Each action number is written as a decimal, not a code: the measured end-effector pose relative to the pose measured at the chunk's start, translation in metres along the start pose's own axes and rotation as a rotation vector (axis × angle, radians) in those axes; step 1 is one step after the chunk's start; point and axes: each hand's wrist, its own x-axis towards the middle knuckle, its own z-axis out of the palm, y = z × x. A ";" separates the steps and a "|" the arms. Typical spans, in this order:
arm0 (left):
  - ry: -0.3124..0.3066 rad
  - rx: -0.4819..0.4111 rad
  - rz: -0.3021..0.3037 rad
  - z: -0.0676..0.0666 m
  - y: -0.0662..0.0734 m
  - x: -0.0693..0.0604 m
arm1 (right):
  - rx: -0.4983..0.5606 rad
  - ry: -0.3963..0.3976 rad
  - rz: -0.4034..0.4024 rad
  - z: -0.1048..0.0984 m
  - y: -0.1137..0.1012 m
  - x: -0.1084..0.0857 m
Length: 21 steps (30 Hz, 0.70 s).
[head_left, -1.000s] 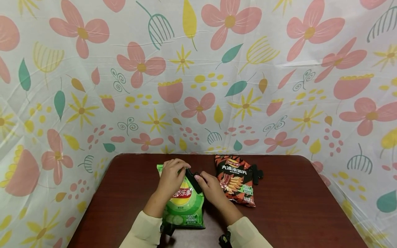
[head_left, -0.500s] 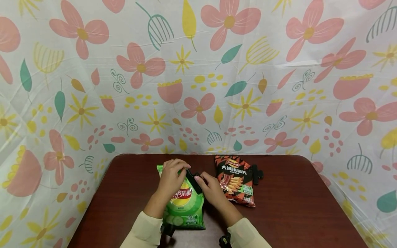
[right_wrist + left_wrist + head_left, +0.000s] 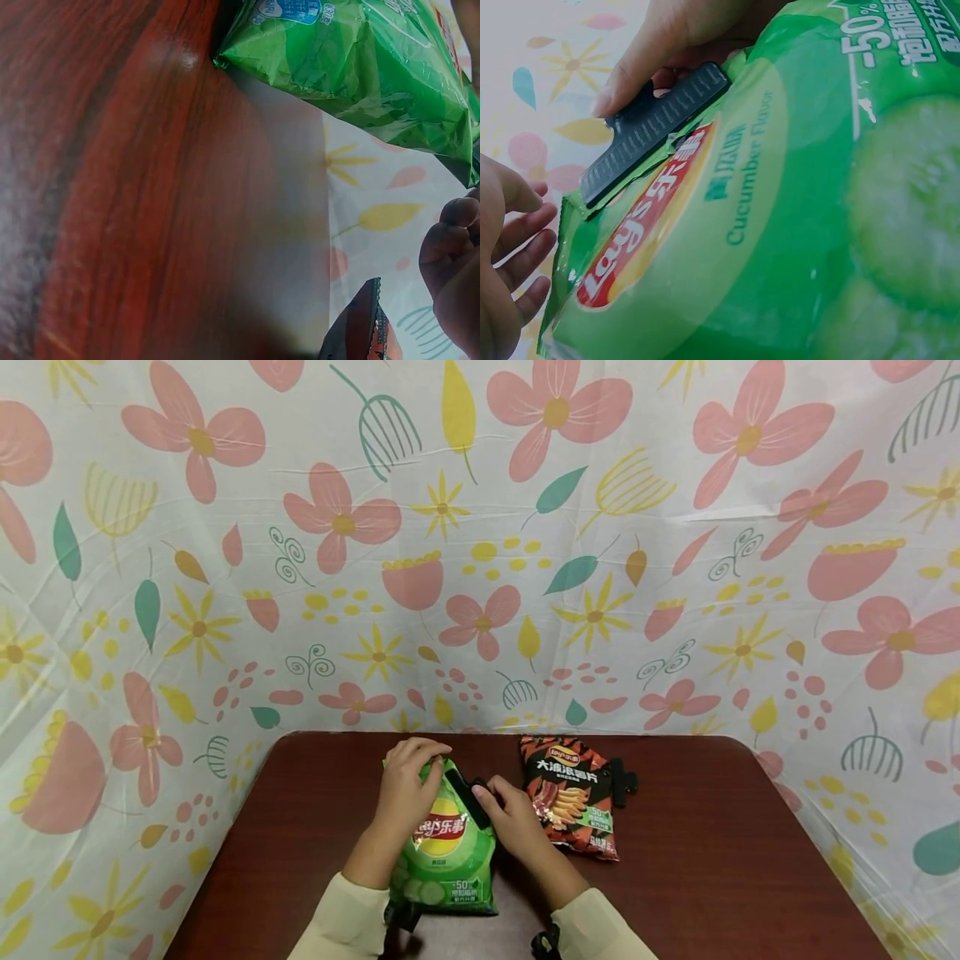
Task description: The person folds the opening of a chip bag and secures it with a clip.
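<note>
A green bag of cucumber-flavor potato chips stands on the table, printed front towards me. Across its upper right corner lies a black bag clip. My right hand pinches the clip's handle, thumb on top, as the left wrist view shows. My left hand is beside the bag's top left, its fingers loosely bent and apart from the clip. In the left wrist view the fingers of that hand hold nothing. Whether they touch the bag's edge is hard to tell.
To the right lies a black and orange bag of chips with a black clip on its right side. The dark red wooden table ends at the back against a flowered cloth.
My left hand has shifted slightly left and up, its fingertips leaving the clip's upper end. More of the bag's logo shows. The right hand stays on the clip.
</note>
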 end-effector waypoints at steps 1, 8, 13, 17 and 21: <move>0.005 -0.006 -0.003 -0.001 0.000 0.000 | 0.002 0.001 0.000 0.000 0.000 0.000; 0.039 -0.012 -0.023 -0.007 -0.002 -0.002 | 0.003 0.004 0.004 -0.001 0.002 -0.002; 0.076 -0.012 -0.038 -0.008 -0.006 -0.005 | 0.000 0.003 0.003 -0.003 0.003 -0.002; 0.110 -0.033 -0.052 -0.008 -0.010 -0.008 | -0.004 0.007 0.013 -0.003 0.003 -0.001; 0.133 -0.040 -0.070 -0.008 -0.013 -0.010 | -0.011 0.018 0.027 -0.003 0.003 0.000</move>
